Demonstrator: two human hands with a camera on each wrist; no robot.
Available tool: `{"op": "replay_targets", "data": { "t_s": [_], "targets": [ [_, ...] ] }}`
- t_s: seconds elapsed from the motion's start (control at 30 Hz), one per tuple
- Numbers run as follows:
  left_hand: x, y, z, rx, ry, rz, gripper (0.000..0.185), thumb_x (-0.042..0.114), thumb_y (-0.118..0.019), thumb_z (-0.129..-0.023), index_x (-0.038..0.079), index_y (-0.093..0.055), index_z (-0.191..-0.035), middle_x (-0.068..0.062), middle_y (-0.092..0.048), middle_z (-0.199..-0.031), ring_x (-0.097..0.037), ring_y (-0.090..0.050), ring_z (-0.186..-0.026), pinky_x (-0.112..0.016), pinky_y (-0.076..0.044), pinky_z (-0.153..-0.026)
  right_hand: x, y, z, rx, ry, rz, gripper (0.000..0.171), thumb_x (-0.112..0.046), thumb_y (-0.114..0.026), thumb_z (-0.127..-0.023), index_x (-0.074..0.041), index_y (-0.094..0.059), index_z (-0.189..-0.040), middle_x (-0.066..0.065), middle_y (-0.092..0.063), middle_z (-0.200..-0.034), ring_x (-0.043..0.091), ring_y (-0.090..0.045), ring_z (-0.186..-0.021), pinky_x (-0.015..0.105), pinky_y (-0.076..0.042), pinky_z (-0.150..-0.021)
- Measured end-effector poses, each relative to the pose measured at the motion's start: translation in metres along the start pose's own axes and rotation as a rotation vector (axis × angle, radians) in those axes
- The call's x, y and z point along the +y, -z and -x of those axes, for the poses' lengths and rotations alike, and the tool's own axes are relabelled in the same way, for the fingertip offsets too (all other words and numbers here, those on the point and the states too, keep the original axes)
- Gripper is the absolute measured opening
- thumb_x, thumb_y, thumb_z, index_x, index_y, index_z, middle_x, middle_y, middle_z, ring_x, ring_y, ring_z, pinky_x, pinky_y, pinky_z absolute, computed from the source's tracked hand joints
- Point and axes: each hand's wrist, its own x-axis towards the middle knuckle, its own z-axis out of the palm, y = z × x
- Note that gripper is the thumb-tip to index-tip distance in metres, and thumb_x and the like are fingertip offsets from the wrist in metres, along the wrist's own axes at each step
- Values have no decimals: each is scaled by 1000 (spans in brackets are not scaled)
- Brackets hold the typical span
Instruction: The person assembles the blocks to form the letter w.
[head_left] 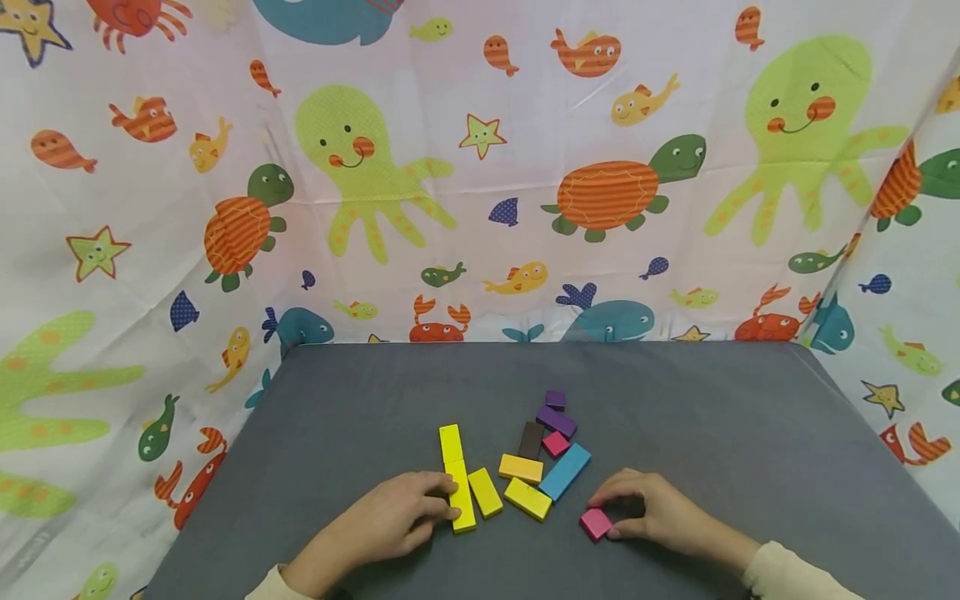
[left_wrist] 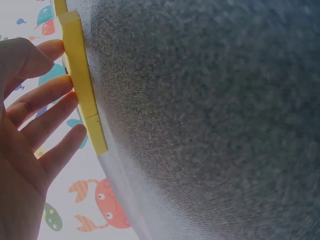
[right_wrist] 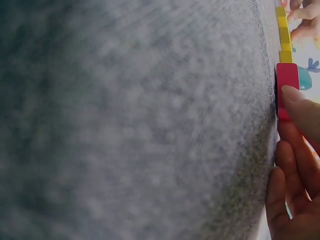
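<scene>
- The left hand (head_left: 390,521) lay on the grey desk (head_left: 750,433) with its fingers nearly straight, the fingertips pressed against the side of a long yellow block (head_left: 461,496); it gripped nothing.
- In the left wrist view those fingers (left_wrist: 47,97) lined up along the long yellow block (left_wrist: 82,80), touching its edge rather than wrapping it.
- That block's long axis ran away from the person, almost in line with a second yellow block (head_left: 451,442) just beyond it; the block lay at the fingertips, on the hand's inner side.
- The right hand (head_left: 648,512) was curled over a small pink block (head_left: 596,524), thumb and fingertips pinching it at the desk surface.
- The right wrist view showed a fingertip (right_wrist: 295,100) on the pink block (right_wrist: 287,85), which lay flat on the desk.
- The pink block sat just left of the right hand, near the loose cluster of blocks: a short yellow block (head_left: 485,492), a blue block (head_left: 564,471), a brown block (head_left: 531,440) and purple blocks (head_left: 556,419).
- Each hand was nearest its own block; the cluster lay between them, slightly farther from the person.
</scene>
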Motion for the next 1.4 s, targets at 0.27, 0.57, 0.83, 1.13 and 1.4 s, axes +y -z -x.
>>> {"op": "replay_targets", "data": {
  "t_s": [0.27, 0.57, 0.83, 1.13, 1.4],
  "targets": [
    [1, 2, -2, -26, 5, 17, 35, 20, -62, -94, 35, -67, -125, 7, -59, -136, -15, -60, -122, -39, -54, -102, -6, 1, 0, -15, -71, 1, 33, -36, -78, -83, -23, -71, -112, -11, -70, -108, 8, -59, -96, 20, -50, -80],
    [2, 4, -1, -21, 8, 24, 34, 17, -62, -94, 35, -69, -123, 6, -60, -135, -14, -60, -121, -38, -54, -102, -23, -6, -1, 39, -136, 4, 31, -39, -81, -79, -27, -70, -106, -12, -67, -102, 3, -62, -93, 19, -55, -81],
    [2, 5, -2, -22, 11, 23, 33, 18, -62, -94, 34, -70, -122, 6, -61, -133, -14, -60, -120, -38, -54, -101, -48, -16, -11, 66, -237, -27, 32, -38, -83, -76, -30, -69, -103, -10, -67, -103, 3, -61, -91, 19, -55, -80],
    [3, 6, -2, -30, 18, 24, 33, 19, -62, -94, 34, -70, -122, 6, -61, -133, -13, -61, -118, -38, -54, -101, -76, -36, -28, 89, -286, -137, 38, -33, -87, -72, -22, -70, -104, -6, -69, -101, 9, -62, -88, 22, -56, -76],
    [5, 9, -5, -51, 40, 29, 33, 20, -62, -94, 35, -69, -123, 6, -61, -133, -13, -60, -119, -40, -53, -103, -95, -58, -45, 96, -349, -222, 36, -31, -88, -71, -19, -71, -101, -6, -71, -98, 10, -61, -86, 21, -52, -73]
  ]
}}
